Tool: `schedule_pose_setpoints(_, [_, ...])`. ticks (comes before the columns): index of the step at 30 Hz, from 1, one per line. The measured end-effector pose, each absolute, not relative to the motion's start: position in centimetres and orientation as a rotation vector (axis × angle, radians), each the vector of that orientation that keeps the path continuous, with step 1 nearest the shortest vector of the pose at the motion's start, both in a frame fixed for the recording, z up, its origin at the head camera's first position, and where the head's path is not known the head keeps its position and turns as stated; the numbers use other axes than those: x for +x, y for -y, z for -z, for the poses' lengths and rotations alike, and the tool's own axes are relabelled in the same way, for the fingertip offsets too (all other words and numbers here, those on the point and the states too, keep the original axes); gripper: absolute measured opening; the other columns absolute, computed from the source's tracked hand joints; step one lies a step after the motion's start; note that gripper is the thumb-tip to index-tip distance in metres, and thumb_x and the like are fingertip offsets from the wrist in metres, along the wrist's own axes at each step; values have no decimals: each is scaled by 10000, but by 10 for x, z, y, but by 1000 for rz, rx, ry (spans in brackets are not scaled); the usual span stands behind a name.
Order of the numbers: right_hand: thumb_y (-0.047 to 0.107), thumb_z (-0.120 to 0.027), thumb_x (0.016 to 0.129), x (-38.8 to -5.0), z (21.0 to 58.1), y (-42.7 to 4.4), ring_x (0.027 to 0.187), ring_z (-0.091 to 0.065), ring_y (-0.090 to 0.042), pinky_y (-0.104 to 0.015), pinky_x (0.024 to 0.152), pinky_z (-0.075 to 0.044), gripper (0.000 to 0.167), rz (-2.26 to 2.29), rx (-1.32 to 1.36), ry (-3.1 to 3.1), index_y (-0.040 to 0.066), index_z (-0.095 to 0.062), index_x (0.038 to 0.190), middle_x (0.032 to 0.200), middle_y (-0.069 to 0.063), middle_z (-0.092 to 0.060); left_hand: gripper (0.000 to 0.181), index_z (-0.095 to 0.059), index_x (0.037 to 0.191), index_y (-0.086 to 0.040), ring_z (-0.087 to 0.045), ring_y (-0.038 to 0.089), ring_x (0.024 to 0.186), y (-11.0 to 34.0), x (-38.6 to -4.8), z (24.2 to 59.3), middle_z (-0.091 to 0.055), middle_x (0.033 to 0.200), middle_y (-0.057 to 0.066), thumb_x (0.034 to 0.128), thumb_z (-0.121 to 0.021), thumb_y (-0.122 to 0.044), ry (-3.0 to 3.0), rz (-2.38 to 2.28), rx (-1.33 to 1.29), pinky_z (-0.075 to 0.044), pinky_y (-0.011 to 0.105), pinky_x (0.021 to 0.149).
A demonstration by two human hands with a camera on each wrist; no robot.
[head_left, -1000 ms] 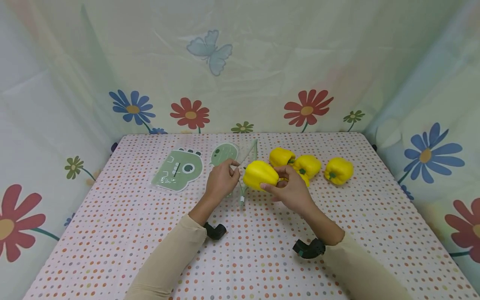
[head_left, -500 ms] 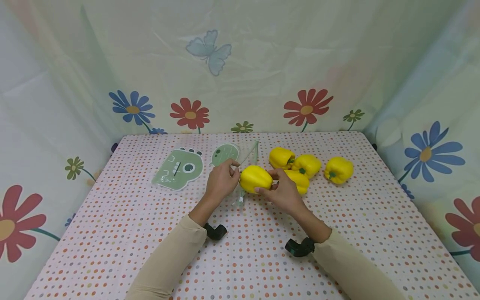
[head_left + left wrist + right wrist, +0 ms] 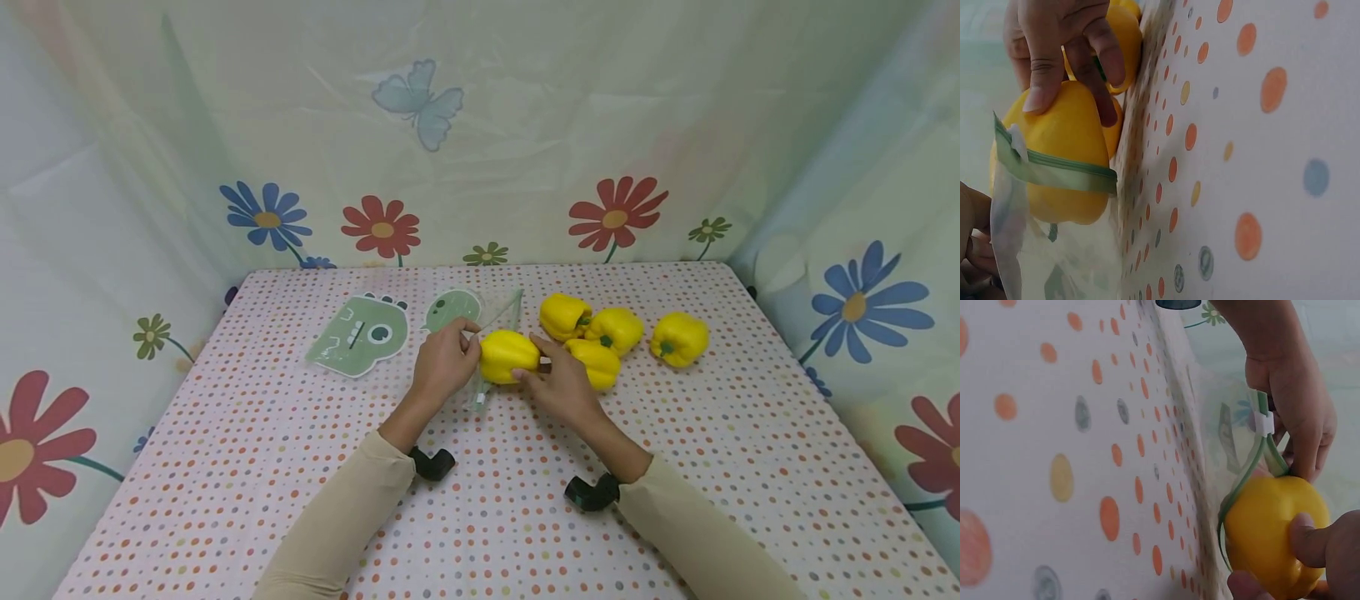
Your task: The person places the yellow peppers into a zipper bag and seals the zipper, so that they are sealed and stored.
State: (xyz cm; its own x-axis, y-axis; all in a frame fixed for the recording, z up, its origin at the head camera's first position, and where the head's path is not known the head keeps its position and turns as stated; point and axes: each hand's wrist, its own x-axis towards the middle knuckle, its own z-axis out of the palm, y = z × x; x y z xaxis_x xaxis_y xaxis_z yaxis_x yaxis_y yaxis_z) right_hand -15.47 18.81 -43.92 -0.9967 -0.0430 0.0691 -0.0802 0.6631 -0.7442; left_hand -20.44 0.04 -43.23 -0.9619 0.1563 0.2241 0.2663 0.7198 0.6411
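Observation:
My right hand [image 3: 562,383] grips a yellow bell pepper [image 3: 508,357] by its rounded end, thumb on one side and fingers on the other. The clear zip bag [image 3: 1072,174] has a green strip along its mouth, and this strip runs across the pepper in the left wrist view. Stem first, the pepper is partly inside the bag. Pinching the bag's edge, my left hand [image 3: 446,358] stays just left of the pepper. A white slider [image 3: 1264,424] shows on the strip in the right wrist view. Most of the bag lies hidden behind my left hand and the pepper.
Several more yellow peppers [image 3: 615,331] lie to the right, with one [image 3: 679,339] apart from the others. A green dinosaur print [image 3: 360,335] and a smaller green print [image 3: 452,308] show on the left. The table [image 3: 480,517] has a dotted cover.
My right hand has carried the pepper left and slightly nearer, into the bag's mouth. A pepper behind it has come into fuller view. My left hand has stayed nearly still.

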Motion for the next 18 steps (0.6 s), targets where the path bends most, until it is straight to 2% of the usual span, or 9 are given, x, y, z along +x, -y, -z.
schedule_pose_setpoints(7, [222, -717, 902, -156, 445, -189, 1104, -662, -370, -420, 815, -588, 655, -1332, 100, 2737, 44, -401, 1448, 1350, -234, -550, 234, -674, 1129, -119, -483, 123, 481, 0, -205, 432, -584, 644, -29, 965, -542, -222, 2762, 1044, -333, -383, 245, 436])
schedule_pose_setpoints(18, [205, -736, 885, -162, 450, -183, 1123, -652, -360, -425, 860, -577, 618, -1364, 82, 2746, 30, -400, 1373, 1346, -219, -532, 229, -678, 1121, -118, -492, 115, 486, 0, -205, 431, -584, 634, -35, 958, -552, -217, 2784, 1013, -334, -381, 236, 437])
